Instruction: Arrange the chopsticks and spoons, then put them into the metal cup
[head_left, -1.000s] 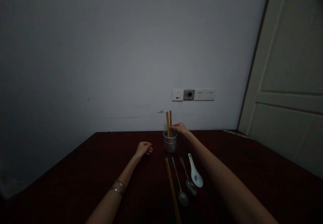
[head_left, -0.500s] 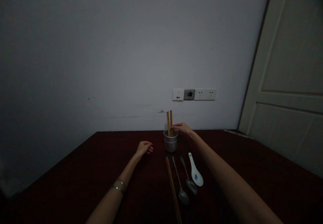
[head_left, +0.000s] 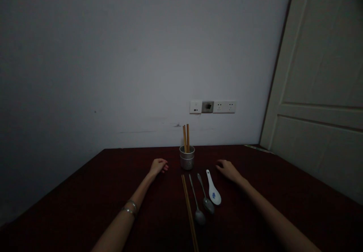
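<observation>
A silver metal cup [head_left: 187, 161] stands near the back of the dark red table, with several wooden chopsticks [head_left: 186, 136] upright in it. Left of the cup, my left hand [head_left: 159, 165] rests on its side, fingers loosely curled and slightly apart, holding nothing. My right hand [head_left: 228, 169] lies on the table right of the cup, open, fingers a little bent, touching no utensil. In front of the cup lie a pair of chopsticks [head_left: 188, 210], a long-handled metal spoon [head_left: 200, 217], a second metal spoon [head_left: 208, 206] and a white soup spoon [head_left: 214, 195] with a blue mark.
The table [head_left: 70, 195] meets a pale wall behind it. Wall sockets [head_left: 224, 106] sit above the table's back edge. At the right stands a light panelled door [head_left: 314, 93]. A thin flat strip [head_left: 258, 148] lies along the far right edge.
My right hand has let go of the chopsticks in the cup and come down to the table at the right. My left hand keeps its place. The view has shifted slightly right.
</observation>
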Available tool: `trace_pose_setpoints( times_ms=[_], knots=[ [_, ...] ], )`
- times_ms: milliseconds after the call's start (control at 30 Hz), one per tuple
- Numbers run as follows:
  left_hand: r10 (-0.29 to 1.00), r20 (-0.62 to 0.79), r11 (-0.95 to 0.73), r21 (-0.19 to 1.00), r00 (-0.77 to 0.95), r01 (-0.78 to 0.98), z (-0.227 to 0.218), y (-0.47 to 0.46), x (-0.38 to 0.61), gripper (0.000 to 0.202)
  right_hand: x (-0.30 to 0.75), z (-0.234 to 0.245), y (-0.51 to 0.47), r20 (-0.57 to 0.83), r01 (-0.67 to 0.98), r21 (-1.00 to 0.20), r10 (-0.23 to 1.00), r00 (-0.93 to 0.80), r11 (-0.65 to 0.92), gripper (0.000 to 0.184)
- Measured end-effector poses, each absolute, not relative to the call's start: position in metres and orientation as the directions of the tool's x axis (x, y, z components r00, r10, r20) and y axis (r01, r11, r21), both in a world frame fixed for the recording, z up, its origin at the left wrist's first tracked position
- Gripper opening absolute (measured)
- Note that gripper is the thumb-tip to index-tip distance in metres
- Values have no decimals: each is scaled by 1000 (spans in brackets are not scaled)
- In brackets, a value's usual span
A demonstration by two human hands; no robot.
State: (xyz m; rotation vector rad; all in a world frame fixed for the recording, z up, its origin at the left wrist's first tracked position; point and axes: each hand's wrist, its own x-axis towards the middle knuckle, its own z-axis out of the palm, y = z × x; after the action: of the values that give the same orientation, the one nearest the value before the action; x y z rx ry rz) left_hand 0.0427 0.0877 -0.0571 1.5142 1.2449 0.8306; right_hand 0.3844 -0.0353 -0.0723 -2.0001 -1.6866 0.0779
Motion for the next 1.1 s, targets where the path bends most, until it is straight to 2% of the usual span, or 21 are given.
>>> trace_pose_setpoints(
  times_ms=[167, 333, 733, 1000, 1100],
  knots=[
    [970, -60, -17, 951, 236, 309, -60, 89, 43, 13, 378, -92, -53, 380, 961, -234, 896, 229, -146, 42],
    [971, -35, -41, 951, 237, 308, -64, 90, 43, 13, 373, -94, -56, 387, 968, -178, 892, 235, -177, 42],
    [975, -11, -73, 926, 221, 371, -60, 83, 45, 16, 373, -91, -57, 384, 975, -161, 900, 207, -156, 42],
    [966, -62, -72, 866, 249, 495, -43, 76, 46, 14, 373, -90, -57, 398, 966, -207, 889, 227, -154, 42],
    [948, -88, -115, 801, 305, 588, -32, 65, 50, 10, 373, -91, -56, 390, 966, -208, 893, 224, -152, 41]
  ],
)
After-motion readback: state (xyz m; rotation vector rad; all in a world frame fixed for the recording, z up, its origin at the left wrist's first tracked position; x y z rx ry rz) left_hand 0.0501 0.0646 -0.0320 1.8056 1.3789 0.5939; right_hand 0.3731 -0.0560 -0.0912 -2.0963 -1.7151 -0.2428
